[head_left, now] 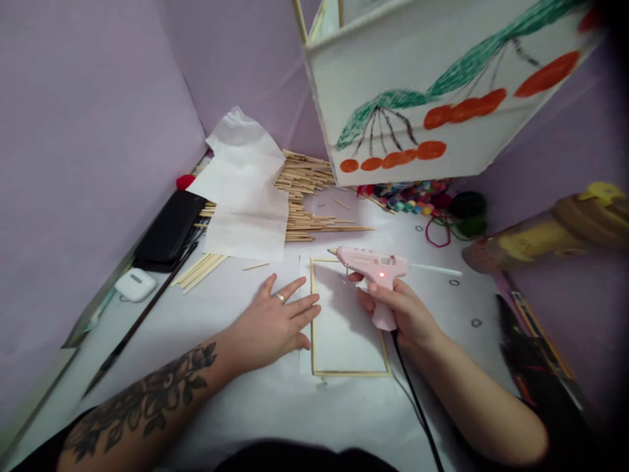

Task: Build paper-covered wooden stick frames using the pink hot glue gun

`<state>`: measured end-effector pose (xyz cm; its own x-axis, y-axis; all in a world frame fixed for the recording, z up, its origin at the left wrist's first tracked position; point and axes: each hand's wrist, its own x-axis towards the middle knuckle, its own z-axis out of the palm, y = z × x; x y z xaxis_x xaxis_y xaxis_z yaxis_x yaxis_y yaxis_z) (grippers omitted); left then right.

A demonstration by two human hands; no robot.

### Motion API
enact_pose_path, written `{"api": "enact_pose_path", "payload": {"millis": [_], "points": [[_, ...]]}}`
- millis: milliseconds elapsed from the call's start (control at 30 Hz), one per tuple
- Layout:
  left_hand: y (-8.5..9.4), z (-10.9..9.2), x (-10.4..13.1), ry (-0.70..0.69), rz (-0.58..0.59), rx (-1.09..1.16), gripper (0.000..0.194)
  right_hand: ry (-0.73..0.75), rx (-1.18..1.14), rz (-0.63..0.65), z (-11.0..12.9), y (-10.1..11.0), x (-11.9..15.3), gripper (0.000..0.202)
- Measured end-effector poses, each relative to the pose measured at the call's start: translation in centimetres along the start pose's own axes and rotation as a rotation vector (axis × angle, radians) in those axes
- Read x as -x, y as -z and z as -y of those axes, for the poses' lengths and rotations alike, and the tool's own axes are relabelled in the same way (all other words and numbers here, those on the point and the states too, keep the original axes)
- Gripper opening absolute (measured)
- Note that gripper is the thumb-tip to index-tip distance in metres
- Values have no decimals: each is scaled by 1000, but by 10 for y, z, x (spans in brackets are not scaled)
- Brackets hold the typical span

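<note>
Your right hand [407, 311] is wrapped round a pink glue gun [373, 264] above the stick frame [351, 373]; left hand [275, 324], fingers spread, tips over the frame's left edge; white tabletop [265, 406], running from its near edge toward you; wooden sticks [299, 219], beyond its far edge.

From my end I'm seeing plain pale purple walls [88, 98] around a white tabletop [236, 410], kinda softly lit.

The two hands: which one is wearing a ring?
The left hand, on the tattooed forearm, wears a silvery ring; the right hand, gripping the pink glue gun, shows none.
</note>
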<state>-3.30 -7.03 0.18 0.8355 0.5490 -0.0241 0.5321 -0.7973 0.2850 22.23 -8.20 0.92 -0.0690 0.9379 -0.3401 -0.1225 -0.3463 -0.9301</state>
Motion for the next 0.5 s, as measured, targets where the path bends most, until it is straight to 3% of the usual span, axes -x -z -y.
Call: {"api": "enact_pose_path", "payload": {"millis": [500], "points": [[-4,2,1,-3,-3,2,48,24,325,-25,-8,4,1,37]]}}
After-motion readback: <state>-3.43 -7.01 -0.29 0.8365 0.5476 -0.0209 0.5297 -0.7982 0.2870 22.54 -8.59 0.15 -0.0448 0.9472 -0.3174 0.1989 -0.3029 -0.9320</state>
